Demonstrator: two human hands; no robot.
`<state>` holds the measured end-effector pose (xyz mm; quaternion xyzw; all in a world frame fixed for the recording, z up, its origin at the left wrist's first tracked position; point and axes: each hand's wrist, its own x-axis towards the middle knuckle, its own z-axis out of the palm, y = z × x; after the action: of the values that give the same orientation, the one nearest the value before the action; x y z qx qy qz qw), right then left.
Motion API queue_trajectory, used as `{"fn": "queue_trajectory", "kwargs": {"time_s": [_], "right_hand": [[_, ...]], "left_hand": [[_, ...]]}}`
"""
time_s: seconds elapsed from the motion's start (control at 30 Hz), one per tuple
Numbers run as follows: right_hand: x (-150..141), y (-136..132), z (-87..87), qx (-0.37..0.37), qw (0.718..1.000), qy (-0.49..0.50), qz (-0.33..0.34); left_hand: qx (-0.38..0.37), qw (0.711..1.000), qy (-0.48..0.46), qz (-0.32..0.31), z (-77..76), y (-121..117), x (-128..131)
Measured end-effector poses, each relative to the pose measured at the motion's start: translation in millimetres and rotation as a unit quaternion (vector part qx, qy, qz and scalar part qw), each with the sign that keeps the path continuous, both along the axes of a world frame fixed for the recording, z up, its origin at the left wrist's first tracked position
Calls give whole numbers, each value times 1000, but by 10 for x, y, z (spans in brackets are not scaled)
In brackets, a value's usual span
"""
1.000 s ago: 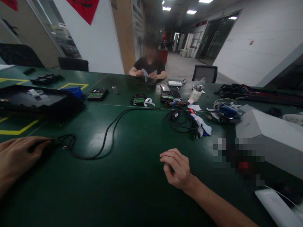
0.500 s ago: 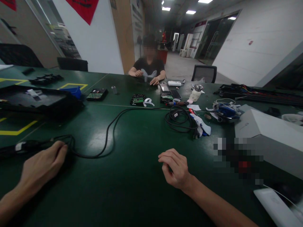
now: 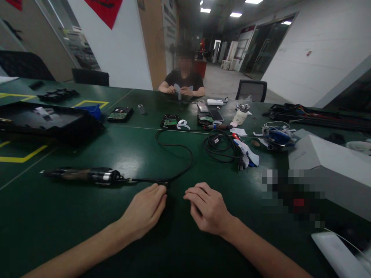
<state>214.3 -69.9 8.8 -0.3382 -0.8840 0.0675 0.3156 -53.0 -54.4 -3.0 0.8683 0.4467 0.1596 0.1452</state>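
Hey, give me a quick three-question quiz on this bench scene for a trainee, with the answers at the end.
1. What does the left hand grip? A) the white box B) a black cord C) the phone
2. True or false: the long dark tool lies on the green table, left of both hands.
3. Fill in the blank: the small bin beside the large black tray is ____ in colour.

Key: 1 B; 2 true; 3 blue.

Tucked out of sight under the left hand (image 3: 146, 208): fingertips and their exact hold on the black cable (image 3: 191, 158). Too small to read on the black tool (image 3: 81, 175): any print. Pixelated at near right, beside the white box (image 3: 344, 158). Cut off by the left edge: black tray (image 3: 56, 117). Masked at the far side: head of the seated person (image 3: 185, 80).
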Motion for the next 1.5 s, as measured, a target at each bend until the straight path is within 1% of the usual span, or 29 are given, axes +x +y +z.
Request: {"fn": "queue_trajectory", "kwargs": {"time_s": [0.1, 0.17, 0.2, 0.23, 0.3, 0.33, 0.4, 0.47, 0.5, 0.6, 0.67, 0.73, 0.8, 0.9, 1.0, 1.13, 1.27, 1.4, 1.47, 1.5], "right_hand": [[21, 15, 66, -27, 998, -43, -42], [77, 33, 78, -40, 996, -62, -48], [109, 41, 74, -43, 996, -66, -45], [137, 49, 64, -43, 996, -67, -43], [172, 59, 36, -38, 996, -64, -43], [177, 61, 23, -38, 996, -64, -46], [167, 61, 7, -46, 995, -69, -57], [144, 60, 10, -60, 993, -78, -72], [132, 59, 16, -67, 991, -82, -79], [108, 62, 38, -81, 988, -86, -101], [100, 69, 46, -82, 987, -87, -104], [98, 78, 50, -69, 989, -89, -99], [94, 79, 56, -42, 991, -92, -91], [71, 48, 76, 1, 992, -102, -72], [23, -19, 92, 21, 992, -121, -39], [-43, -92, 83, 15, 987, -160, 6], [-53, -91, 81, -5, 982, -187, 32], [15, -38, 99, -4, 978, -203, 42], [72, 8, 95, 0, 975, -220, 33], [102, 36, 87, 2, 973, -230, 16]], "left_hand": [[14, 994, -38, -100, 2, -46, 506], [35, 985, -57, -160, 15, -79, 729], [55, 980, -59, -181, 24, -91, 789], [80, 976, -56, -193, 33, -95, 810], [137, 968, -40, -208, 52, -63, 736], [166, 962, -30, -215, 60, -20, 643], [215, 948, -6, -236, 73, 132, 367], [239, 942, 12, -234, 83, 358, 15], [238, 946, 24, -218, 86, 487, -170], [207, 960, 66, -178, 92, 855, -660], [185, 968, 79, -149, 98, 1026, -866], [161, 973, 91, -137, 108, 1114, -952], [132, 976, 100, -138, 117, 1133, -944], [96, 981, 95, -139, 110, 1094, -857], [91, 985, 80, -120, 69, 1042, -766], [116, 989, 68, -63, 21, 964, -619], [117, 991, 62, -31, 50, 863, -451], [108, 991, 64, -37, 114, 785, -373], [116, 990, 71, -48, 127, 757, -362], [124, 988, 76, -57, 128, 744, -356]]}}
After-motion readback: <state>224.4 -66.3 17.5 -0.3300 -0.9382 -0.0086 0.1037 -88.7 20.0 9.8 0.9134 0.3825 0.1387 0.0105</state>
